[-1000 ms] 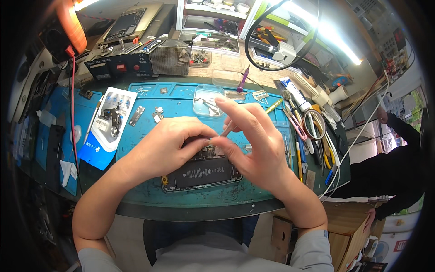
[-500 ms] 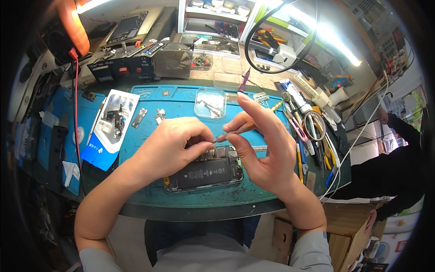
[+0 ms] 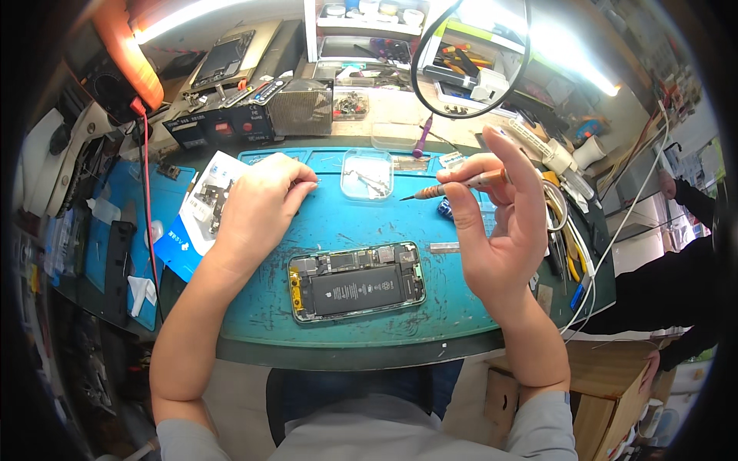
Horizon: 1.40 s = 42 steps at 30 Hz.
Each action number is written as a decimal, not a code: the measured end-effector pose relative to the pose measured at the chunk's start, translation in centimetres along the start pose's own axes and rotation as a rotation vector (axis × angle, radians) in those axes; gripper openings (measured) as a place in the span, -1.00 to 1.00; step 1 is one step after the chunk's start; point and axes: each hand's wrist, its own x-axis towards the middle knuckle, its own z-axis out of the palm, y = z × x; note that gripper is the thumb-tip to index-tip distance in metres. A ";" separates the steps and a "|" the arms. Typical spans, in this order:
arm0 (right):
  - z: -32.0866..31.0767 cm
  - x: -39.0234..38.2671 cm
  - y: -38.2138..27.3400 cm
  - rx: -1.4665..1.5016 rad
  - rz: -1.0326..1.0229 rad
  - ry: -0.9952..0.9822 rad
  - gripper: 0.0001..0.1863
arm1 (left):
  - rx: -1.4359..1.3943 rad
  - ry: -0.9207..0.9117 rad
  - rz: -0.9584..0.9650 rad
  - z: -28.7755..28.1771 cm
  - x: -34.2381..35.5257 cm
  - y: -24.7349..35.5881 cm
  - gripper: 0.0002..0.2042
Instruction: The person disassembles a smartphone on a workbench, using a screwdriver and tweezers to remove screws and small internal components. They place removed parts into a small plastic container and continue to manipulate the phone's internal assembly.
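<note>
An opened phone (image 3: 357,286) lies on the blue work mat, its black battery and inner parts facing up. Beyond it my left hand (image 3: 265,200) hovers with thumb and forefinger pinched together; what they hold, if anything, is too small to name. My right hand (image 3: 500,219) is closed on a slim screwdriver (image 3: 453,185) with a brownish handle, its dark tip pointing left above the mat. A clear plastic box (image 3: 367,175) with small metal parts inside stands between the two hands, at the back of the mat.
A white and blue package (image 3: 196,230) with a dark part lies partly behind my left hand. A purple screwdriver (image 3: 422,138) rests at the back. Scissors, pliers (image 3: 573,253) and other tools crowd the right side. A person in dark sleeves (image 3: 653,288) is at the far right.
My hands have parted above the phone: the left has gone back and left, the right has gone right with the screwdriver. The phone is now fully uncovered. The whole view has shifted slightly.
</note>
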 end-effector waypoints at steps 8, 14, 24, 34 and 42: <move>-0.5 0.4 0.0 -0.025 0.020 0.056 -0.49 | -0.053 -0.065 -0.038 0.0 0.4 0.1 -0.88; -1.3 0.5 0.0 -0.060 0.024 -0.024 -0.44 | -0.100 -0.096 -0.199 -0.5 0.4 0.9 -0.90; -1.5 0.8 0.8 -0.074 -0.035 0.070 -0.49 | -0.092 -0.054 -0.278 -3.7 0.8 0.7 -0.77; -2.0 0.8 1.2 -0.118 0.031 0.036 -0.47 | 0.227 -0.165 -0.122 -5.0 -0.8 -1.1 -0.55; -2.7 0.6 1.3 -0.154 0.050 0.029 -0.45 | -0.123 -0.306 0.022 -2.8 -0.5 6.1 -0.86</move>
